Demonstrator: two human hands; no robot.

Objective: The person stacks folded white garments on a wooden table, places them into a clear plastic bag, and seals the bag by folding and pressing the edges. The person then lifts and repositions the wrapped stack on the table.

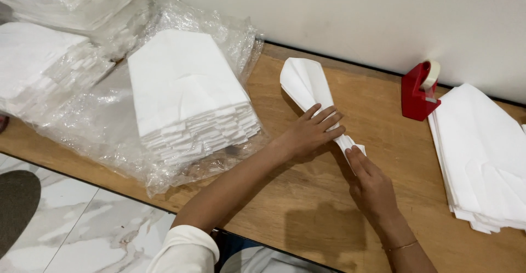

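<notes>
A white sleeve [186, 248] sits closest to the camera, at the bottom edge, and from it the left forearm runs up across the wooden worktop [307, 207]. The left hand [309, 132] lies flat, fingers [327, 118] spread open and pressing down on the middle of a folded white napkin [307, 84]. The right hand [371, 185], with a thin bracelet [400, 246] at its wrist, comes in from below, its fingers closed in a pinch on the napkin's narrow pleated end. The napkin lies on the worktop, slanting from that narrow end up to a wider pointed end near the wall. Left of the hands, a tall stack of folded white napkins [189, 95] rests on crinkled clear plastic wrap [98, 125], with more white stacks [44, 59] in plastic behind it. To the right, near the wall, stands a red tape dispenser [419, 92], and just beside it lies a flat pile of white sheets [482, 152]. Marbled floor tiles [93, 229] show below the worktop's edge.
</notes>
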